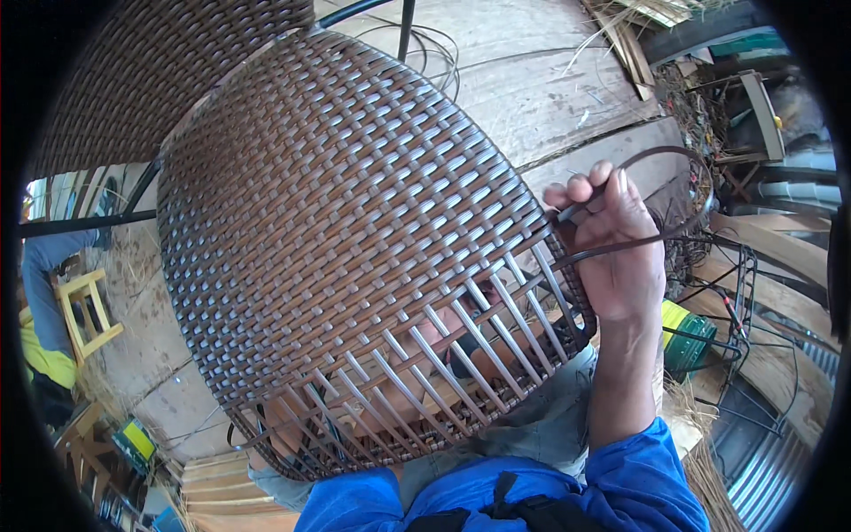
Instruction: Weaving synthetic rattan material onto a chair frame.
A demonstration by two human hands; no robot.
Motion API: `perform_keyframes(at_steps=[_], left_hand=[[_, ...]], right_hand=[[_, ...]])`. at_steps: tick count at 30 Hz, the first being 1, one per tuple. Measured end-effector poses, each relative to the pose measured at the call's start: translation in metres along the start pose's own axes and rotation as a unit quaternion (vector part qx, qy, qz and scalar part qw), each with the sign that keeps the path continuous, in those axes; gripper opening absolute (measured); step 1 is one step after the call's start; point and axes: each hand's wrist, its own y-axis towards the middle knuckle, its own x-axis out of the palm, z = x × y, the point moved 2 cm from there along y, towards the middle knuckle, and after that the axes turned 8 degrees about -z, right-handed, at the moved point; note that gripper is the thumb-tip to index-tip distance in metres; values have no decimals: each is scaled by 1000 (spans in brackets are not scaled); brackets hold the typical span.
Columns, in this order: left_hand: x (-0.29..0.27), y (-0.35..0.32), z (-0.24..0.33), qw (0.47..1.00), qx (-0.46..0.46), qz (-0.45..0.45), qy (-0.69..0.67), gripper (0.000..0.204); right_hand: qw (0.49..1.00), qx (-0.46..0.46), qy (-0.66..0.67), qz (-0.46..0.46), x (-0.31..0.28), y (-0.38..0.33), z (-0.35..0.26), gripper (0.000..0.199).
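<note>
A chair seat point(355, 204) woven from glossy brown flat strands lies tilted across my lap. Its near part shows bare parallel strands with open gaps. Beside the seat's right rim, my right hand point(620, 235) pinches a brown weaving strand point(660, 152) between thumb and fingers, palm turned up. That strand loops out to the right and comes back over the wrist side of the palm to the seat edge. Beneath the weave is my left hand point(433, 328), glimpsed through the gaps; its fingers are mostly hidden, so their grip cannot be made out.
The woven backrest point(195, 62) and dark metal legs point(406, 31) extend at the far side. On the right stand a green and yellow tin point(690, 341) and a thin black metal frame point(745, 328). A small wooden frame point(87, 315) and another person's leg point(49, 275) are at left.
</note>
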Motion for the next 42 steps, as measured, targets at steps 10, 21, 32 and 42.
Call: perform_keyframes(at_steps=[10, 21, 32, 42], left_hand=[[-7, -6, 32, 998, -7, -57, 10, 35], [-21, -60, 69, 994, -57, -82, 41, 36], [-29, -200, 151, 990, 11, -97, 102, 36], [-158, -118, 336, 943, 298, 134, 69, 26]], right_hand=[[994, -84, -54, 30, 17, 11, -8, 24], [972, -167, -127, -108, 24, 8, -5, 16], [734, -276, -595, -177, 70, -9, -61, 17], [625, -385, -657, -169, 88, -18, -68, 17]])
